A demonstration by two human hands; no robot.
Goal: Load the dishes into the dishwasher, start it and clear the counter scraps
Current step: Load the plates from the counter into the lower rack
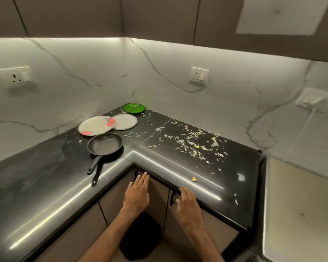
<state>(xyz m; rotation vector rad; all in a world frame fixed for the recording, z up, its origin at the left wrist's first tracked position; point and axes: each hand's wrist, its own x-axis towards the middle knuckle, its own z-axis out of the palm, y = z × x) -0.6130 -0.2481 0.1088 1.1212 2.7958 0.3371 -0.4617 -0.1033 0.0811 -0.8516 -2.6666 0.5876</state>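
Note:
A black frying pan (pixel 105 144) sits on the black L-shaped counter (pixel 36 186), handle pointing toward me. Behind it lie a white plate with red flowers (pixel 96 125), a plain pale plate (pixel 124 121) and a green plate (pixel 134 107) in the corner. Pale food scraps (pixel 193 142) are scattered over the right stretch of the counter, and one yellow bit (pixel 194 179) lies near the front edge. My left hand (pixel 137 193) is flat and open against the cabinet front under the counter corner. My right hand (pixel 187 200) rests open by a black cabinet handle (pixel 172 198).
Brown cabinet doors (pixel 157 197) fill the space under the counter. A dark mat (pixel 140 237) lies on the floor below my arms. Wall sockets (pixel 199 75) sit on the marble backsplash. A pale surface (pixel 299 210) adjoins the counter's right end.

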